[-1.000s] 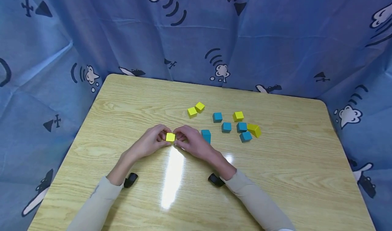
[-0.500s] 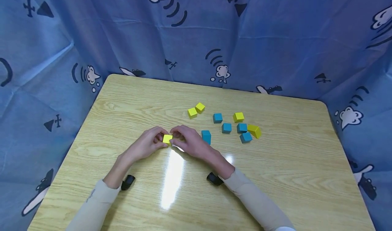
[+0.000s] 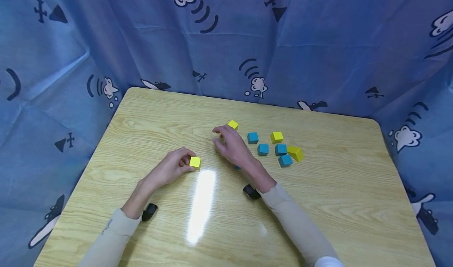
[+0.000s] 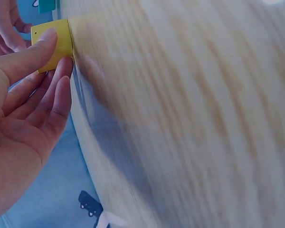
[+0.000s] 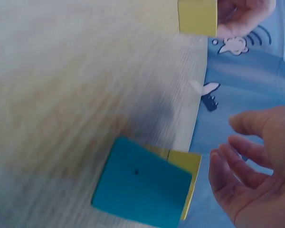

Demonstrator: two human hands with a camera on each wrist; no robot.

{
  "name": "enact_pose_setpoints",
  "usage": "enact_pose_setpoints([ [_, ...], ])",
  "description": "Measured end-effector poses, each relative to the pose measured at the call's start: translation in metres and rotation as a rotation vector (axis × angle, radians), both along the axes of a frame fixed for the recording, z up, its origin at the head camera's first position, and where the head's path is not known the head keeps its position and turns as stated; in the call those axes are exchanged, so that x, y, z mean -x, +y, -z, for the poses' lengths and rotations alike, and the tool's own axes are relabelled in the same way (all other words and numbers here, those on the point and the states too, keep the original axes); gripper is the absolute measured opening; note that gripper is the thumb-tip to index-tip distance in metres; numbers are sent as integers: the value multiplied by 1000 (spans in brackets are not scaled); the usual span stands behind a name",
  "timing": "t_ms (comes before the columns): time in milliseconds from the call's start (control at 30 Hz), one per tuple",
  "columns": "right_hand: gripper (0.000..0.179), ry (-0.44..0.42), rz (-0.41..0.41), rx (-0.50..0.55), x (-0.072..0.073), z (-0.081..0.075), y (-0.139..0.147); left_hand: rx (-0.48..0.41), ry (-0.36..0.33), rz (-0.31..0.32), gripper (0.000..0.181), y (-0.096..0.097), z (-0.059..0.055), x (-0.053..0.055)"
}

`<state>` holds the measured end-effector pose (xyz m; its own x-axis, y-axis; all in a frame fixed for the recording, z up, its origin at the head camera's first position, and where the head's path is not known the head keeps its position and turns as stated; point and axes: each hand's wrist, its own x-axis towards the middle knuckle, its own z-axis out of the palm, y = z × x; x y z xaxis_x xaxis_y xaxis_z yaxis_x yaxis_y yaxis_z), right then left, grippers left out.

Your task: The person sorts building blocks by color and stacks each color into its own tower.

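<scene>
On the table, my left hand [image 3: 170, 168] pinches a yellow cube [image 3: 195, 163] between thumb and fingers. In the left wrist view the thumb lies on the face of that cube [image 4: 59, 45], whose lower edge is right at the wood. My right hand [image 3: 231, 145] reaches out farther back, fingers apart, holding nothing. One yellow cube [image 3: 232, 124] shows just behind its knuckles; a second is almost wholly hidden by the fingers. Under the right wrist, a blue block [image 5: 142, 185] is mostly covered in the head view; the right wrist view shows it large, with yellow behind it.
Right of the right hand lie several blue cubes [image 3: 263, 149], a yellow cube [image 3: 277, 137] and a longer yellow block [image 3: 295, 153]. The wooden table [image 3: 336, 188] backs onto a patterned blue curtain [image 3: 226, 43]. Glare shines on the wood in front of the hands.
My right hand has left the pinched yellow cube and moved back and to the right, over the rear yellow cubes. The left hand keeps its pinch, nearly in place.
</scene>
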<state>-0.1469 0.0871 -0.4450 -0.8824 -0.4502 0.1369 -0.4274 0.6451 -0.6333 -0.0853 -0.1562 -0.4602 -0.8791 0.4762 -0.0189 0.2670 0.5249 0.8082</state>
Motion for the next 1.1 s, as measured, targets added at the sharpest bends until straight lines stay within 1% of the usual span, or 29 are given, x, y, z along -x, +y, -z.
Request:
enact_pose_setpoints([
  [133,32,41,54,-61,9,3,4,-6,-7,-6,37,1,1,-1],
  [267,35,45,68,-119,14,5,3,-13,-13,-9,37,-1,1,-2],
  [467,30,39,84,-190,16,6,3,-14,-23,-11,37,0,1,-1],
  [633,27,16,105,-200,16,4,3,-9,-27,-12,37,1,0,0],
  [833,28,-31,175,-227,15,1,3,-10,-26,-19,37,1,1,0],
  [933,29,-72,198,-212,14,0,2,-16,-22,-15,37,0,2,0],
  [1100,26,-136,213,-161,12,-1,4,-20,-20,-9,37,0,2,0],
])
